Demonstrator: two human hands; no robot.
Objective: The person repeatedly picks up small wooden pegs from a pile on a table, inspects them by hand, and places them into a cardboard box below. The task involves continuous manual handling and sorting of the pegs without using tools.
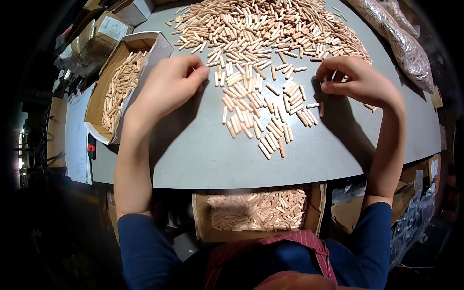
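Many short wooden dowels (263, 26) lie heaped at the far side of the grey table (203, 164). In front of the heap, a looser scatter of dowels (246, 96) spreads between my hands. My left hand (171, 82) hovers at the left edge of this scatter, fingers curled under and thumb pressed in; anything inside its grip is hidden. On the right, my right hand (355, 79) has loosely bent fingers with a gap to the thumb, and no dowel shows between them. The nearest dowels to it lie just left, a pair touching at a corner.
A long cardboard box (108, 79) of dowels stands left of my left hand. Below the table's front edge is an open carton (200, 227) of dowels. A clear plastic bag (401, 46) of dowels lies far right. Papers (79, 130) and a red-black tool (92, 146) sit at left.
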